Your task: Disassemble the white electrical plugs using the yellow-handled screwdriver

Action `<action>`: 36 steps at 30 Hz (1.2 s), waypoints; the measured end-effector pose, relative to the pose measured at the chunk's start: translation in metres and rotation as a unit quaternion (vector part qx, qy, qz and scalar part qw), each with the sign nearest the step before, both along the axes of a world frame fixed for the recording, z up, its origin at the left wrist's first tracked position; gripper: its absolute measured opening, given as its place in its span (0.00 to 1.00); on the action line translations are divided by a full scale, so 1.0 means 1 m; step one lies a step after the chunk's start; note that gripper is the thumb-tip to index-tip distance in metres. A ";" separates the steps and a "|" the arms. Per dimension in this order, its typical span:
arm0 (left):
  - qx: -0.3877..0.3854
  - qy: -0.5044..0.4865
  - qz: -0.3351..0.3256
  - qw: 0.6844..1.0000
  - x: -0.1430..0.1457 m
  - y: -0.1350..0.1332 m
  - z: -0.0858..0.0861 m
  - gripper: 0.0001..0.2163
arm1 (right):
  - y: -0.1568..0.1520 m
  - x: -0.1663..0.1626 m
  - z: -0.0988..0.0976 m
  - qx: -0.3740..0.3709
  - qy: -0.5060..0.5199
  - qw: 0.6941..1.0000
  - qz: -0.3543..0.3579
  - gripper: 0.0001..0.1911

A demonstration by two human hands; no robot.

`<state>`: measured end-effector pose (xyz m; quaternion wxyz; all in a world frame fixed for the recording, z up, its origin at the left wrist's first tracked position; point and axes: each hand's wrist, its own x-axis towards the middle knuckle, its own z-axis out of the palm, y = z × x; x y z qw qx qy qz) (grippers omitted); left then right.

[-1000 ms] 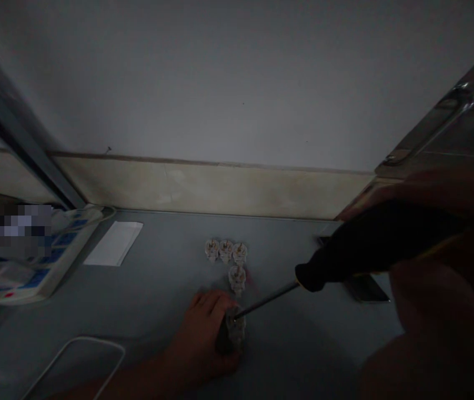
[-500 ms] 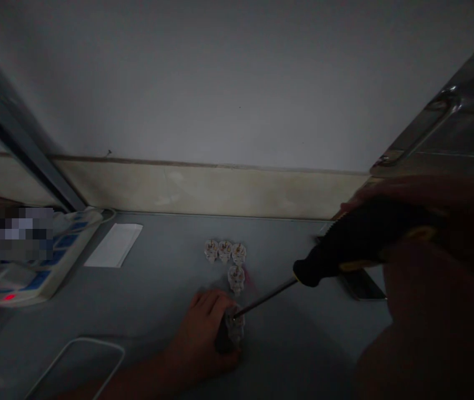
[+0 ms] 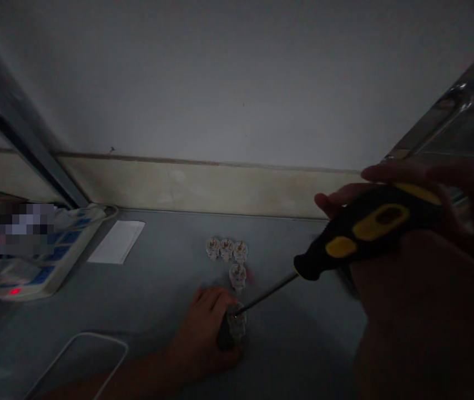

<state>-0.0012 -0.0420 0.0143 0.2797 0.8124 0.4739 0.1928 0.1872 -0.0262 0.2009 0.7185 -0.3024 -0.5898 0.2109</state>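
My left hand (image 3: 203,328) lies on the grey table and is closed around a clear plug (image 3: 238,329), pressing it from the side. A dark part shows between the palm and this plug. My right hand (image 3: 403,294) holds a screwdriver (image 3: 324,256) with a black and yellow handle, its fingers loosely around the far end. The thin shaft slants down to the left, and its tip meets the upper part of the held plug. Just behind stands another clear plug (image 3: 237,276) with brass-coloured pins.
Farther back, several clear plugs include a row with one plug (image 3: 226,248) in its middle. Left lie a folded white paper (image 3: 117,242) and a power strip (image 3: 60,266) with a red light. A white cable (image 3: 95,334) loops in front. The wall (image 3: 220,189) bounds the table.
The screwdriver handle has turned, so its yellow patches now face me. The fingers of my right hand have loosened and shifted upward on it. My left hand still grips the plug.
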 end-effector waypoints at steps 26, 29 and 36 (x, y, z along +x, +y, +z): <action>0.039 -0.012 -0.003 0.999 -0.001 0.001 -0.011 0.26 | 0.027 -0.028 -0.023 0.035 0.120 0.991 0.047 0.20; 0.036 -0.012 -0.007 0.999 -0.001 0.001 -0.010 0.27 | 0.028 -0.031 -0.026 0.046 0.101 0.993 0.033 0.24; 0.025 -0.003 -0.011 1.000 -0.002 0.001 -0.006 0.26 | 0.026 -0.028 -0.026 0.039 0.154 0.982 0.106 0.11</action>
